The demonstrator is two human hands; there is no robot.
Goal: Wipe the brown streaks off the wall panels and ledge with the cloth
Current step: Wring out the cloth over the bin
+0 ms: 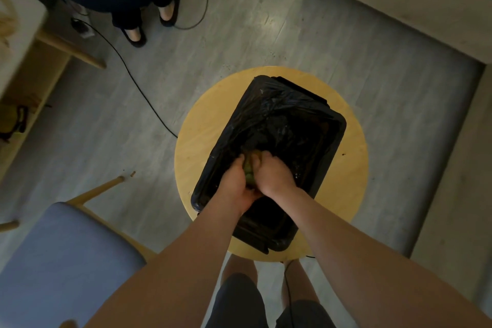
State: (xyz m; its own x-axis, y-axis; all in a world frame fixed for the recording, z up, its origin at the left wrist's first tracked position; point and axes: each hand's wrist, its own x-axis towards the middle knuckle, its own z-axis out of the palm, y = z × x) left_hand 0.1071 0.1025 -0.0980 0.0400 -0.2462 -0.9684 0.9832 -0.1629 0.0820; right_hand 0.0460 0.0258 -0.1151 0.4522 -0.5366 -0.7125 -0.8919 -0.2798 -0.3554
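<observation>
Both hands, left hand and right hand, are squeezing a greenish cloth between curled fingers over a black lined tub sitting on a round wooden stool. Wall panels and ledge are not showing. A poorly wrung cloth is likely to be dripping on the floor, or the tub could be tipping off the stool.

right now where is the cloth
In the head view, the cloth sits just below centre, gripped between the left hand and right hand over the black bin on the round stool.
</observation>
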